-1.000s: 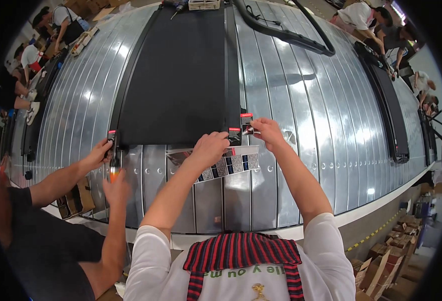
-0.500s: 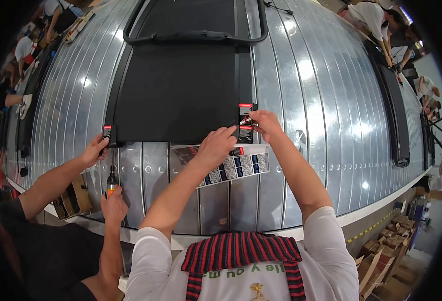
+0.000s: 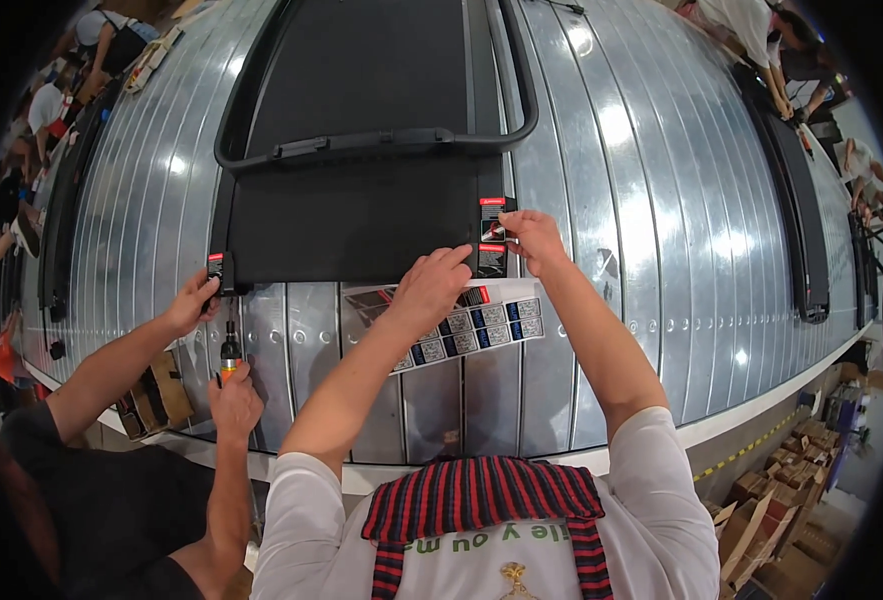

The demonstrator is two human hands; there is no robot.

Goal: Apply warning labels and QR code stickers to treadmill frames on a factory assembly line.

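A black treadmill [image 3: 341, 225] lies before me, its near end facing me. At its near right corner my left hand [image 3: 429, 290] rests with fingers stretched out, their tips beside a black sticker with a red top [image 3: 491, 262]. My right hand [image 3: 534, 240] pinches the edge of a second red-topped sticker [image 3: 491, 212] just above it; the sticker's middle shows a lifted or shiny patch. Partly beneath my left hand and forearm, a printed sticker sheet [image 3: 476, 335] with rows of small labels lies on the metal table [image 3: 431, 410].
A co-worker's hand [image 3: 193, 300] touches the treadmill's near left corner; the other holds a power screwdriver [image 3: 229, 355] against it. The black handlebar [image 3: 381, 143] crosses the treadmill. An open cardboard box [image 3: 166, 390] sits at the left edge. Another long black frame [image 3: 786, 210] lies right.
The treadmill's handlebar has come down toward me across the deck. My hands stay at the same corner, having shifted only slightly.
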